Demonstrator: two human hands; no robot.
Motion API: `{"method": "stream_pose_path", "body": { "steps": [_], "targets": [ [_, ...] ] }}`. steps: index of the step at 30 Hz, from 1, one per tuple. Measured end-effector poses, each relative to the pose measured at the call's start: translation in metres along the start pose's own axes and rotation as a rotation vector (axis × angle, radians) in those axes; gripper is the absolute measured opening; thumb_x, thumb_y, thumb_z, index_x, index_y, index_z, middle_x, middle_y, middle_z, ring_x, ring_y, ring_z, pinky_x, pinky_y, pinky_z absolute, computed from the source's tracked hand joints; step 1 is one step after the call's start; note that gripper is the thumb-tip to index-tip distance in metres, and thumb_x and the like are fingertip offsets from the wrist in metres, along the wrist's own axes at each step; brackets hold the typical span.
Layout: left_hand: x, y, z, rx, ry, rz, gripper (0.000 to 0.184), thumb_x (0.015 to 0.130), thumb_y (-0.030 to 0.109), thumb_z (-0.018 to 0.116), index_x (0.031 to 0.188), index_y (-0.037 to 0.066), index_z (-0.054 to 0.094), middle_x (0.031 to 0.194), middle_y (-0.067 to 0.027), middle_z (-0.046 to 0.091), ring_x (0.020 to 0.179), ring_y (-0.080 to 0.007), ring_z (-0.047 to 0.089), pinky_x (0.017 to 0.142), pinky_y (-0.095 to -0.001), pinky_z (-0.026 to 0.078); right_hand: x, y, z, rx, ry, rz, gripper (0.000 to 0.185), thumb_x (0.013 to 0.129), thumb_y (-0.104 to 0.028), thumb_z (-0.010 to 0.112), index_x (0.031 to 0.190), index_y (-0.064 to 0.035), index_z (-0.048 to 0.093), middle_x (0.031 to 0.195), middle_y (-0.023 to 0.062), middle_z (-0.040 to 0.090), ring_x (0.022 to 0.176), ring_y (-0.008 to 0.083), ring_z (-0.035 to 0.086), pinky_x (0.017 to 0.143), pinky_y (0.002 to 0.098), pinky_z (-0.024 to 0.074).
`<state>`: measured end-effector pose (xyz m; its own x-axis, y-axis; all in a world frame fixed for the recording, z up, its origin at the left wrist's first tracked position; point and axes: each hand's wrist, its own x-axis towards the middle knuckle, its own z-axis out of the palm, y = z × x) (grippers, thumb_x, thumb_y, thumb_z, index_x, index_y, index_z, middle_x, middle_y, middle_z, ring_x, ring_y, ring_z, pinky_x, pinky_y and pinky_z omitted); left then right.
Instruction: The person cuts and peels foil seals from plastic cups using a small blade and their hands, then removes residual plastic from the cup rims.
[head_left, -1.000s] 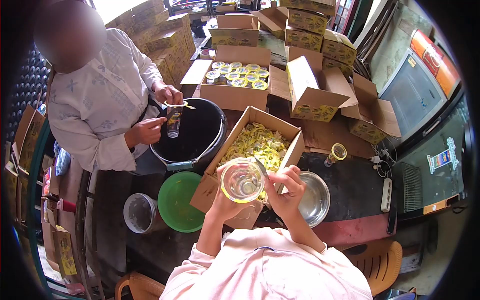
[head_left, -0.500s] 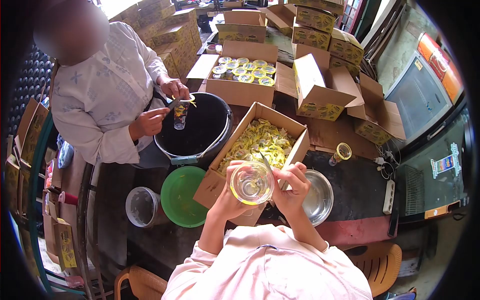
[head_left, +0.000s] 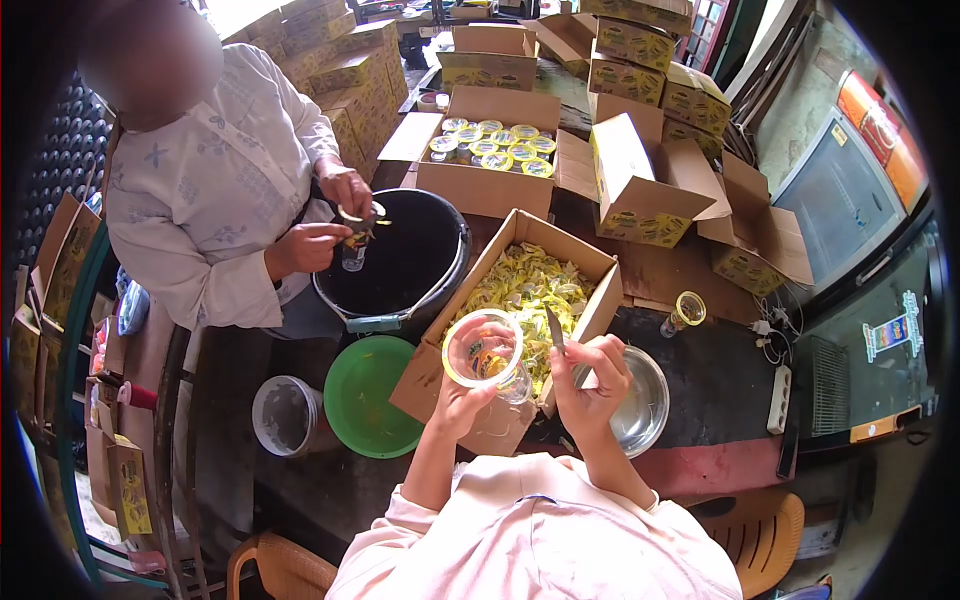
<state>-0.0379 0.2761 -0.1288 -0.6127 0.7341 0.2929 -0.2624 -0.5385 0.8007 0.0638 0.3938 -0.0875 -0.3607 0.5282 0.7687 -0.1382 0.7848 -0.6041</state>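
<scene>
My left hand (head_left: 458, 405) is closed around a clear plastic cup (head_left: 487, 352), its round mouth tilted toward me and printed colours showing through the wall. My right hand (head_left: 592, 385) grips a small knife (head_left: 556, 328) with the blade pointing up, to the right of the cup and apart from it. Just beyond both hands stands a cardboard box (head_left: 592, 305) heaped with yellow and clear plastic strips (head_left: 535, 280). A metal bowl (head_left: 652, 405), partly covered by my right hand, rests on the table.
Across to the left, another person (head_left: 200, 190) works on a cup over a large black bucket (head_left: 458, 262). A green basin (head_left: 365, 400) and a whitish tub (head_left: 285, 415) stand at left. Behind is a carton (head_left: 480, 190) of lidded cups. One cup (head_left: 685, 312) stands at right, near a power strip (head_left: 778, 395).
My left hand has moved the cup left and tilted it. The knife in my right hand has come away from the cup's rim. The other person's cup has tilted.
</scene>
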Motion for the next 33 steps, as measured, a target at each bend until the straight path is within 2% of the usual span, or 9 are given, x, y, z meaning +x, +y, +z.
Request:
{"method": "stream_pose_path", "body": {
  "steps": [3,7,11,13,17,20,21,24,33],
  "targets": [
    [-0.002,0.003,0.005,-0.007,-0.008,-0.008,0.08,0.067,0.009,0.073,0.131,0.007,0.025,0.116,-0.0125,0.042,0.105,-0.0217,0.05,0.082,-0.0316,0.047,0.001,-0.003,0.0,0.009,-0.01,-0.014,0.013,0.066,0.002,0.068,0.075,-0.0045,0.062,0.06,0.0025,0.056,0.056,0.0136,0.048,0.061,0.0265,0.0354],
    [-0.002,-0.002,0.004,0.024,0.006,-0.039,0.077,0.069,0.006,0.074,0.128,0.006,0.025,0.115,-0.0098,0.041,0.104,-0.0213,0.05,0.085,-0.0325,0.046,-0.001,-0.009,0.002,0.015,-0.025,-0.033,0.016,0.064,0.003,0.068,0.076,-0.0062,0.063,0.059,0.0008,0.055,0.053,0.013,0.048,0.062,0.0271,0.0345],
    [-0.001,-0.007,0.001,0.139,0.026,0.026,0.077,0.069,0.005,0.073,0.128,0.008,0.024,0.115,-0.0114,0.041,0.104,-0.0217,0.05,0.086,-0.0322,0.046,-0.005,-0.017,0.003,-0.021,-0.021,-0.166,0.021,0.061,0.004,0.07,0.077,-0.0088,0.064,0.058,-0.0023,0.052,0.049,0.0114,0.047,0.067,0.029,0.0322],
    [0.001,-0.002,0.007,0.121,0.024,0.046,0.077,0.069,0.005,0.073,0.128,0.009,0.024,0.115,-0.0122,0.042,0.104,-0.0219,0.05,0.086,-0.0323,0.046,-0.007,-0.018,0.004,-0.055,-0.009,-0.21,0.022,0.06,0.0,0.071,0.078,-0.0117,0.065,0.06,-0.0048,0.051,0.049,0.0098,0.046,0.063,0.0277,0.0295],
    [0.006,-0.002,0.007,0.357,-0.022,0.237,0.079,0.069,0.006,0.075,0.129,0.011,0.023,0.115,-0.0126,0.041,0.102,-0.0221,0.051,0.083,-0.0314,0.047,-0.007,-0.017,0.006,-0.094,-0.01,-0.236,0.022,0.061,0.001,0.071,0.078,-0.012,0.064,0.059,-0.0042,0.05,0.05,0.0103,0.046,0.066,0.0286,0.0302],
    [0.003,-0.004,0.006,0.555,0.013,0.286,0.08,0.069,0.008,0.075,0.129,0.011,0.023,0.117,-0.0112,0.036,0.102,-0.0224,0.051,0.081,-0.032,0.048,-0.006,-0.016,0.007,-0.114,-0.003,-0.225,0.021,0.061,0.0,0.072,0.076,-0.0119,0.063,0.059,-0.0039,0.05,0.051,0.0102,0.047,0.067,0.0287,0.0302],
    [0.005,-0.001,0.008,0.577,-0.007,0.31,0.081,0.068,0.008,0.076,0.13,0.011,0.023,0.118,-0.0099,0.03,0.102,-0.0225,0.051,0.08,-0.0331,0.049,-0.003,-0.016,0.007,-0.111,0.001,-0.226,0.021,0.062,0.0,0.073,0.076,-0.0125,0.063,0.059,-0.005,0.05,0.05,0.009,0.047,0.065,0.0279,0.029],
    [0.007,0.006,0.008,0.682,-0.034,0.324,0.082,0.068,0.008,0.076,0.131,0.011,0.023,0.118,-0.0104,0.03,0.102,-0.022,0.051,0.08,-0.0335,0.049,0.0,-0.014,0.009,-0.101,0.014,-0.228,0.021,0.062,-0.001,0.074,0.076,-0.013,0.064,0.059,-0.0058,0.051,0.049,0.0079,0.047,0.063,0.0269,0.0284],
    [0.008,0.01,0.009,0.803,0.004,0.296,0.083,0.065,0.007,0.076,0.127,0.009,0.022,0.113,-0.0129,0.043,0.098,-0.0209,0.054,0.082,-0.0326,0.047,0.001,-0.012,0.013,-0.099,0.012,-0.165,0.02,0.061,-0.001,0.074,0.074,-0.0125,0.064,0.057,-0.005,0.052,0.049,0.0088,0.048,0.064,0.0269,0.0309]
  ]
}}
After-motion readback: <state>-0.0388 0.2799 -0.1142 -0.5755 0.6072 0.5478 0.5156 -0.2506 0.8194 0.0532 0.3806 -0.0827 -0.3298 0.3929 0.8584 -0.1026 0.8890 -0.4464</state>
